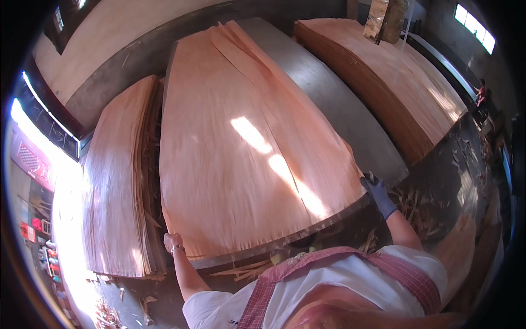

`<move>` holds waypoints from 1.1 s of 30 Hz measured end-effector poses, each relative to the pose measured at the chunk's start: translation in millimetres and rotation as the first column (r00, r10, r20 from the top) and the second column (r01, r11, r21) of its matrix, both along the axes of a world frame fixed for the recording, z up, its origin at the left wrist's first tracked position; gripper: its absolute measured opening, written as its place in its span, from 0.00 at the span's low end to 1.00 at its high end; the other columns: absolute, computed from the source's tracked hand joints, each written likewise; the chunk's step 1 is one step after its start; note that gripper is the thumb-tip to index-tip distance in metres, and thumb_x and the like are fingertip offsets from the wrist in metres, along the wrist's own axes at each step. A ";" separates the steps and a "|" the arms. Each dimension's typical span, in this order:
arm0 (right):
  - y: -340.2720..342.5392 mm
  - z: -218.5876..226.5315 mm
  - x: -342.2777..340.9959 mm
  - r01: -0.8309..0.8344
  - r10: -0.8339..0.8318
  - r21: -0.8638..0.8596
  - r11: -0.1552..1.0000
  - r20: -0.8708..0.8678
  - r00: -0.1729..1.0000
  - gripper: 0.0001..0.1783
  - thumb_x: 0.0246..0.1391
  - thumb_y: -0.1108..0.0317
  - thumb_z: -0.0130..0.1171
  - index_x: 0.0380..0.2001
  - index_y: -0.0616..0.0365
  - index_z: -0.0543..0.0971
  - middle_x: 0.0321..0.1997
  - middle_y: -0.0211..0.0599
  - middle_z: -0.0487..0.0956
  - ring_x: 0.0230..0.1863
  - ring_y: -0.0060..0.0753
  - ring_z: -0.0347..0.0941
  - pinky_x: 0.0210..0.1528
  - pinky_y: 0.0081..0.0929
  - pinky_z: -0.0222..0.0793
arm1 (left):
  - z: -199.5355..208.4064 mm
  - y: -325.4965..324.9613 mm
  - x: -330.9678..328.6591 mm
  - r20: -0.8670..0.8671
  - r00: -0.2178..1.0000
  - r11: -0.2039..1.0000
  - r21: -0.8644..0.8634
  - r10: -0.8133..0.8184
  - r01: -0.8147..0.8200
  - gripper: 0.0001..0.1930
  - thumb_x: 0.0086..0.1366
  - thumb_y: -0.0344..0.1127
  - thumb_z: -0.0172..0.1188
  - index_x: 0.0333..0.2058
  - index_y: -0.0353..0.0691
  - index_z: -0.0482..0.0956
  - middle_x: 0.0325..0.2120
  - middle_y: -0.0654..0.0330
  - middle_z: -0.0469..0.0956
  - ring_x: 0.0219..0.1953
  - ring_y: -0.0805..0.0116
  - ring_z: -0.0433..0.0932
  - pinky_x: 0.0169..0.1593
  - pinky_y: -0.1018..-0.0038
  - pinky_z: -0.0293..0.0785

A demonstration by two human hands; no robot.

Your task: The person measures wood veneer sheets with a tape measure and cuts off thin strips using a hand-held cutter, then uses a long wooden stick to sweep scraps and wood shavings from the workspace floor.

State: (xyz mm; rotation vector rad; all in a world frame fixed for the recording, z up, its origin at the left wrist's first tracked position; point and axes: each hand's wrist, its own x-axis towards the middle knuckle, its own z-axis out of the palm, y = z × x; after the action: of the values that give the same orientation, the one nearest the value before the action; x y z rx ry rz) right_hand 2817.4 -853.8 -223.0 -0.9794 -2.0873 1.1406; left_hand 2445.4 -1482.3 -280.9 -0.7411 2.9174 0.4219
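Observation:
A wide, thin wood veneer sheet (pixel 219 148) lies lengthwise before me on a long grey table (pixel 323 82), with a lengthwise split or overlap and a raised fold at its far end. My left hand (pixel 173 241), bare with a band at the wrist, is closed at the sheet's near left corner. My right hand (pixel 378 194), in a blue-grey glove, pinches the near right corner. The fingertips of both hands are partly hidden. Two bright patches of sunlight fall across the sheet.
A tall veneer stack (pixel 118 181) stands close on the left. Another thick stack (pixel 378 71) is beyond the table on the right, with a taped block (pixel 386 22) on top. Veneer scraps (pixel 416 205) litter the floor. A bright doorway (pixel 60 181) opens at far left.

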 end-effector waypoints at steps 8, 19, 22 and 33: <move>-39.9 -5.6 -19.8 -0.019 0.025 -0.164 0.986 0.038 0.999 0.26 0.59 0.50 0.60 0.54 0.56 0.74 0.33 0.26 0.77 0.26 0.18 0.68 0.27 0.22 0.68 | -24.9 56.8 9.8 -0.244 0.852 0.801 -0.526 -0.463 0.285 0.14 0.51 0.37 0.62 0.38 0.44 0.78 0.38 0.58 0.79 0.47 0.59 0.78 0.47 0.65 0.74; -58.1 53.6 -0.8 -0.118 0.020 -0.576 0.809 -0.174 0.985 0.29 0.61 0.51 0.57 0.60 0.50 0.65 0.22 0.30 0.77 0.11 0.18 0.62 0.12 0.20 0.56 | 67.9 410.5 266.0 -0.401 0.010 0.014 -0.009 -0.916 1.000 0.64 0.44 0.67 0.67 0.69 0.37 0.43 0.67 0.39 0.48 0.68 0.41 0.51 0.65 0.43 0.48; -41.6 50.9 23.8 -0.105 0.051 -0.573 0.813 -0.109 0.993 0.31 0.61 0.52 0.57 0.62 0.52 0.63 0.25 0.34 0.79 0.13 0.19 0.65 0.15 0.21 0.60 | 57.3 450.0 263.2 -0.538 0.067 0.143 -0.101 -0.840 0.985 0.44 0.52 0.45 0.67 0.64 0.36 0.57 0.60 0.47 0.64 0.60 0.52 0.65 0.60 0.51 0.58; -15.5 -115.4 104.7 -0.191 0.170 -0.114 0.975 -0.173 0.970 0.26 0.60 0.59 0.59 0.55 0.62 0.69 0.37 0.35 0.78 0.30 0.23 0.74 0.30 0.24 0.70 | 118.5 457.5 246.7 -0.615 -0.196 0.146 -0.460 -0.764 0.876 0.08 0.55 0.34 0.61 0.36 0.44 0.80 0.29 0.66 0.79 0.34 0.66 0.77 0.46 0.67 0.67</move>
State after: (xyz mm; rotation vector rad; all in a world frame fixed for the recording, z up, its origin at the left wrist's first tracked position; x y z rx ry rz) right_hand 2922.1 -869.3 -338.4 -0.7365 -2.0223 1.4157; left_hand 2692.1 -1024.8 -162.5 2.0225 2.9495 0.8390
